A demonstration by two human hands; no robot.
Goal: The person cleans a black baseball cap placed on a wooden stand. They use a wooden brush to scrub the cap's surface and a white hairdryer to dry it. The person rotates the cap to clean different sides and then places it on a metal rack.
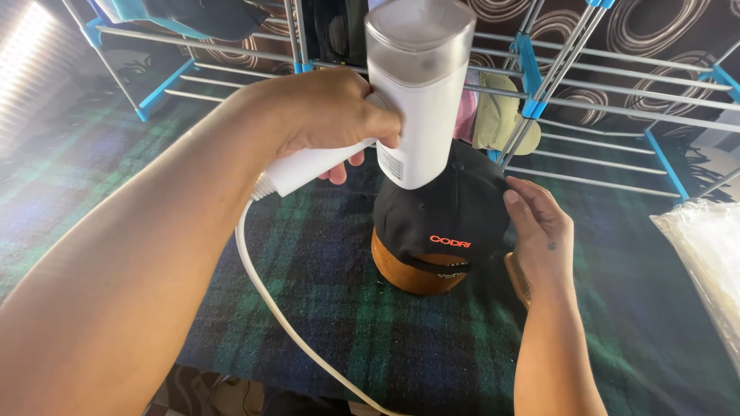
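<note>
Hands work at centre: left hand (327, 115) grips a white handheld garment steamer (412, 92) just above a black cap (439, 219) with a tan brim; right hand (539, 235), fingers loosely spread, rests on the cap's right side. Beneath lies a green plaid cloth (347, 308); a blue-jointed drying rack (586, 108) stands behind.

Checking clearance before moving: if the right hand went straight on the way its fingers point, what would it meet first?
The right hand points up and left, fingertips already on the black cap. Going on, it would press into the cap's side first; the white steamer lies beyond, though depth is unclear.
</note>
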